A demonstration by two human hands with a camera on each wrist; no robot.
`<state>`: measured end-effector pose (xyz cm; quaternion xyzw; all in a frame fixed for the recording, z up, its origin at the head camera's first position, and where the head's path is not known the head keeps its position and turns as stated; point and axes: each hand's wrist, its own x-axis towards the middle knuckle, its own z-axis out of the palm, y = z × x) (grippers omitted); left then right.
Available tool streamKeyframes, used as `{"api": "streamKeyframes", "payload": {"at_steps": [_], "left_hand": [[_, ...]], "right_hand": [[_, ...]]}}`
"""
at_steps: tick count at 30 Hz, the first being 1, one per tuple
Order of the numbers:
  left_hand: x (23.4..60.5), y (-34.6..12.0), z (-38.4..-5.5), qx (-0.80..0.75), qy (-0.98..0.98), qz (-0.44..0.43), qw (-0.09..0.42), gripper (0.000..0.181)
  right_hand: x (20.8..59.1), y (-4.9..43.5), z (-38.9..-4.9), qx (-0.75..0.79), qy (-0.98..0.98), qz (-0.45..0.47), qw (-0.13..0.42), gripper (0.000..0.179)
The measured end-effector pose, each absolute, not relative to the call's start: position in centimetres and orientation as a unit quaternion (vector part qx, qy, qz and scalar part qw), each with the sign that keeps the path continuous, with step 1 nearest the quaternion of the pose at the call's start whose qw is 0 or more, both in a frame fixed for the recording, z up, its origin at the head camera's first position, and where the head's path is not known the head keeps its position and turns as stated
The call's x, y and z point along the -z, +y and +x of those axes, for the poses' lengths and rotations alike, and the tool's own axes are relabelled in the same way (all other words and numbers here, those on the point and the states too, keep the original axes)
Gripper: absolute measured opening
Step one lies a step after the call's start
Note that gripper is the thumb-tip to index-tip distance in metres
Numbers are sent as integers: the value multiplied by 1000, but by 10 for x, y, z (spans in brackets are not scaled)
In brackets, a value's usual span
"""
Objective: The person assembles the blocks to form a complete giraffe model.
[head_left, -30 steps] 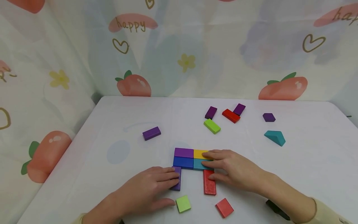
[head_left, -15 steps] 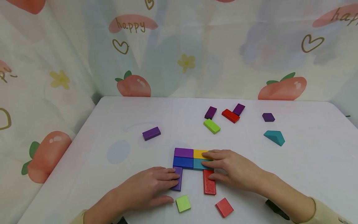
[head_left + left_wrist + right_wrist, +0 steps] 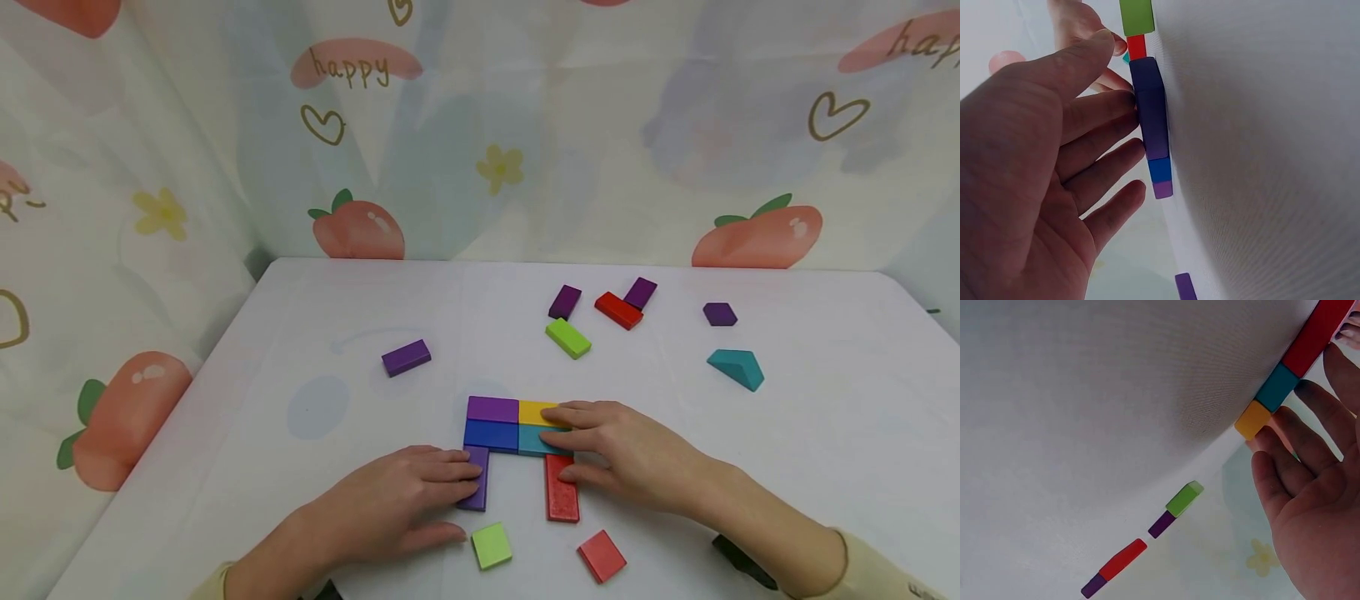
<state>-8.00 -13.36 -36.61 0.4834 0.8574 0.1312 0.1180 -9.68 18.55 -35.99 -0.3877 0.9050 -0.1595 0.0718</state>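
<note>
Four-block rectangle aside, each colour shows clearly in the head view: a violet block (image 3: pixel 492 408) beside a yellow one (image 3: pixel 531 412), with a blue block (image 3: pixel 491 435) and a teal block (image 3: pixel 529 442) along the near side. Below its left end lies a dark purple block (image 3: pixel 478 492), touched on top by the fingertips of my left hand (image 3: pixel 390 504). My right hand (image 3: pixel 637 454) rests extended fingers on the yellow and teal blocks and touches a long red block (image 3: pixel 562 502) under the right end. Both wrist views show fairly straight fingers against the blocks' edges.
A light green square (image 3: pixel 492 547) and a red square (image 3: pixel 602 557) lie nearer me. Farther back are a purple block (image 3: pixel 407 358), a lime block (image 3: pixel 568 338), a red block (image 3: pixel 618 311), a teal wedge-like block (image 3: pixel 738 369) and several small dark purple pieces.
The dark purple block under my left fingers has shifted slightly right at its near end. My left thumb has drawn back a little from the green square. The right hand stays put.
</note>
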Motion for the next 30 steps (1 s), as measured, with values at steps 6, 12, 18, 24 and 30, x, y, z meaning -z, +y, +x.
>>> {"api": "streamKeyframes", "payload": {"at_steps": [6, 12, 18, 24, 30], "left_hand": [[368, -132, -78, -164, 852, 490, 85, 46], [370, -119, -66, -200, 822, 533, 31, 36], [368, -107, -58, -164, 803, 570, 58, 25], [368, -110, -55, -150, 795, 583, 68, 25], [368, -118, -53, -157, 798, 576, 81, 27]], "right_hand": [[360, 186, -97, 159, 905, -387, 73, 47], [360, 186, -97, 162, 906, -383, 82, 48], [360, 186, -97, 164, 906, -381, 83, 48], [360, 185, -97, 165, 905, -385, 79, 47], [359, 185, -97, 164, 905, -385, 80, 47]]}}
